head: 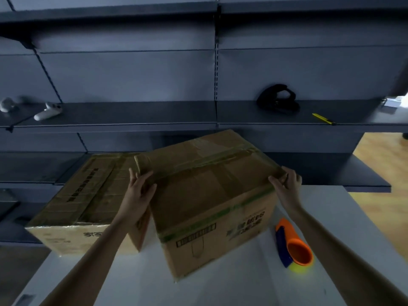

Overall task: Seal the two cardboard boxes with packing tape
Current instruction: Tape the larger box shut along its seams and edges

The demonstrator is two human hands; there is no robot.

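**Cardboard boxes: hand position at the right box**

Cardboard boxes, two in number, stood on the table [242, 283] in front of me. The left box [88, 195] sat farther back and to my left. The right box [212, 195] sat directly ahead, turned slightly askew, and the two looked close together or touching at their facing sides.

1. Left hand [139, 191]: it lay flat against the left end of the right box, fingers straight along the side, thumb spread over the top edge.
2. Right hand [286, 186]: it held the right top edge of the same box, thumb on the top face, fingers curled over the end.
3. Tape strip [209, 160]: it ran along the closed centre seam of the right box, from one end toward the other.

Governing relation: the long axis of the right box ran left to right between my hands, tilted away at the right end. The seam followed that axis, so each hand sat at one end of it. I judged that the strip ends were being pressed down over the edges.

The left box showed glossy tape across its top and appeared sealed, though I could not confirm every seam.

The tape dispenser [295, 246], orange, lay on the table just beside the right box, under my right forearm. The right hand was clearly the nearer one for picking it up. A yellow cutter [323, 119] lay on the shelf [132, 113] behind, well apart from both hands.
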